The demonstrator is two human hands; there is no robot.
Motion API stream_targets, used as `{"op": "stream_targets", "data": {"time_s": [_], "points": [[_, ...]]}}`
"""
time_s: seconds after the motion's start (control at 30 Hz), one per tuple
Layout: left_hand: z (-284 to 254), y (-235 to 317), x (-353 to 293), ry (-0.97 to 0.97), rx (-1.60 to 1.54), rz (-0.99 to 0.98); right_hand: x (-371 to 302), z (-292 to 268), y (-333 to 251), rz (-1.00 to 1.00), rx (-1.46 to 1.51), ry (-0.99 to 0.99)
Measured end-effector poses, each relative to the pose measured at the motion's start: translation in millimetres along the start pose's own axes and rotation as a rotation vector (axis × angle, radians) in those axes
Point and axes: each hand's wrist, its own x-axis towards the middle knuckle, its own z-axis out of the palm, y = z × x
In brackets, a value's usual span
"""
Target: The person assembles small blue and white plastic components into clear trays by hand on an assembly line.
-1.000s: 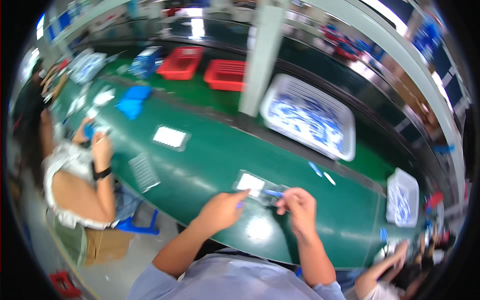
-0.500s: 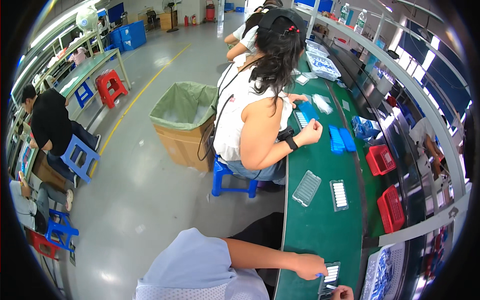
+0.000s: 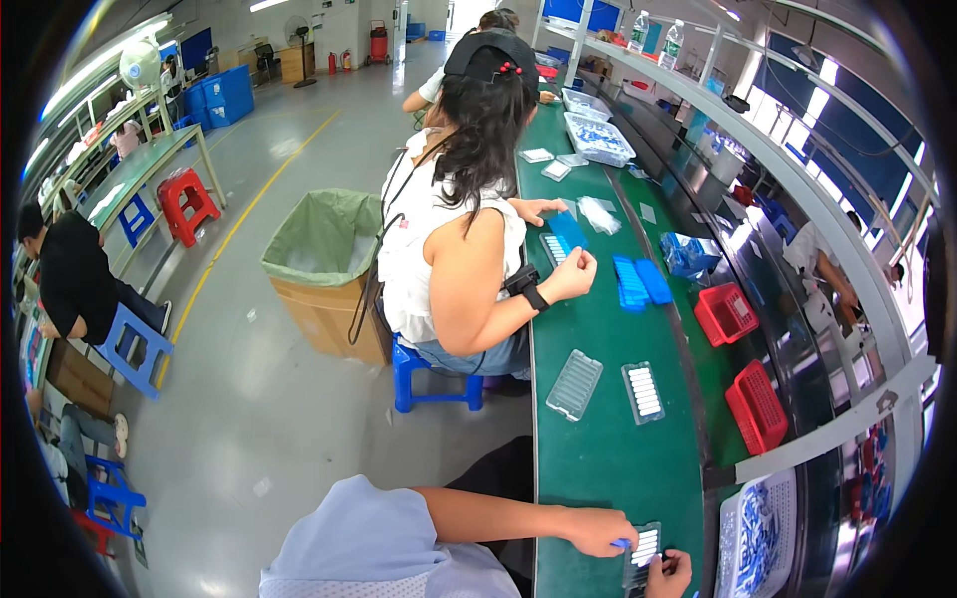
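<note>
A clear tray is lying on the green surface, between its near and far long edges, carrying a row of white pieces. The left hand is extending across the near edge, its fingers holding a small blue piece beside the tray. The right hand is hovering at the tray's opposite side, fingers bent and narrow — whether they are gripping anything, I cannot tell. A white basket is standing toward the far edge — a co-worker is sitting farther along the near one.
</note>
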Motion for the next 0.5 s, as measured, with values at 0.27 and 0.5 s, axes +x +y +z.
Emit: {"op": "stream_targets", "data": {"time_s": [0.27,0.5], "points": [[2.6,-4.9,0.7,0.005,0.004,0.032,7.1,-10.1,5.2,0.048,0.070,-0.191],[0.9,-1.3,3.4,-0.006,-0.011,0.008,4.2,-4.7,21.6,-0.030,0.088,-0.147]]}}
